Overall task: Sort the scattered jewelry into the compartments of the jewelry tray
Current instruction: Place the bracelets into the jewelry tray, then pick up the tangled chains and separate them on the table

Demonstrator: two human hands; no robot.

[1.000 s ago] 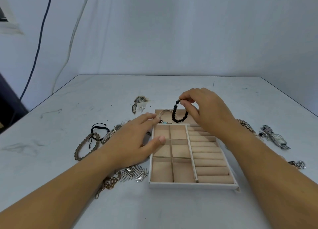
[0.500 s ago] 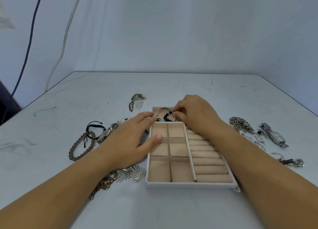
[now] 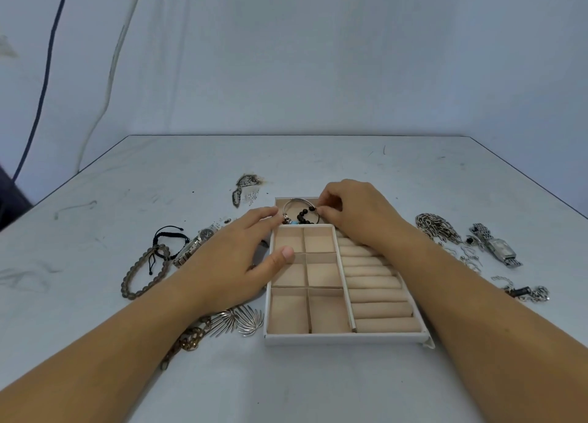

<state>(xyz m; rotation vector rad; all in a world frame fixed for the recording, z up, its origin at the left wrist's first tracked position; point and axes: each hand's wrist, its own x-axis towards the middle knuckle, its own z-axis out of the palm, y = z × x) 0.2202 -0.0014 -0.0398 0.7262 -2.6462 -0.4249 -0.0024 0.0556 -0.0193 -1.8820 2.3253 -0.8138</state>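
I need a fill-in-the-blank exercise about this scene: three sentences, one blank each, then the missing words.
1. The right hand pinches a bracelet of ____ beads.
2. The jewelry tray has ____ square compartments, all without jewelry.
3. The round-faced watch lies on the table to the tray's ____.

Missing words: black; six; left.
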